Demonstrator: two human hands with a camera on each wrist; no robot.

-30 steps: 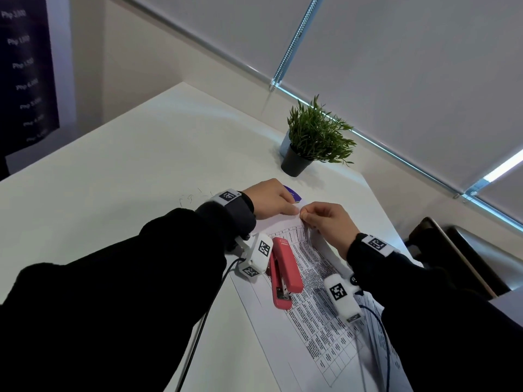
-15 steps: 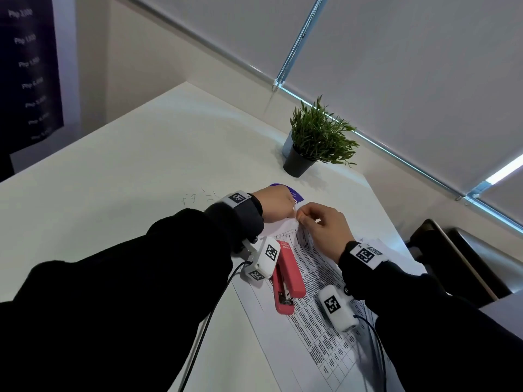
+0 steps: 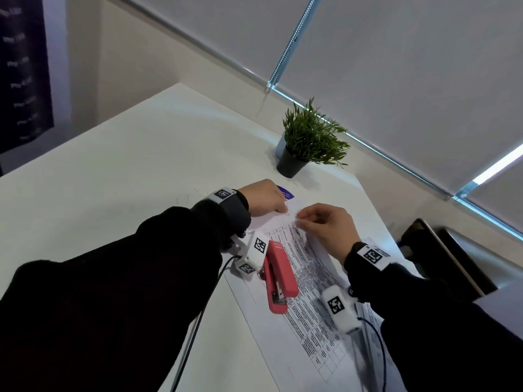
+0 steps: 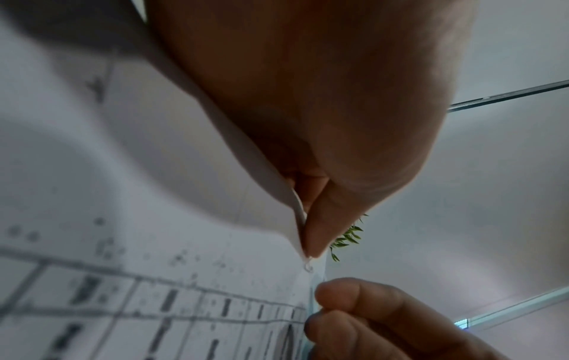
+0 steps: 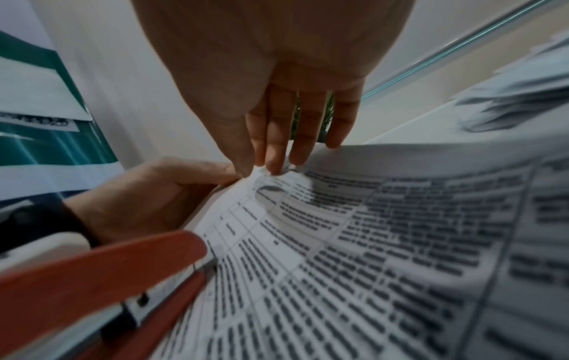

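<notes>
Far left on the worktop (image 3: 127, 171): a scatter of small bent staples (image 3: 184, 198), loose and well apart from the work. Next the left hand (image 3: 263, 198), knuckles up, its fingers (image 4: 317, 231) pressed together on the far corner of the printed sheets (image 3: 308, 281). The left wrist view shows the paper edge nipped between thumb and finger, with a staple (image 4: 307, 267) curling out of the corner just below the tips. A red stapler (image 3: 278, 281) lies on the sheets' left margin, just beside the left wrist, no hand on it. The sheets lie flat on the worktop, long edge running toward the person; only the far corner is lifted, between the two hands. The right hand (image 3: 325, 226) meets the left at that corner, thumb and first finger clamped on a sheet edge just under the staple. Judgement: the work is freeing the staple or parting the sheets. Paper is light and limp and tears easily at a stapled corner, so hold it close beside the staple on both sides and pull gently and evenly. The staple is tiny, springy and sharp-ended: nails rather than pads. Further right: a potted plant (image 3: 308, 137) near the worktop's far edge, and a dark chair (image 3: 441, 250) beyond.
</notes>
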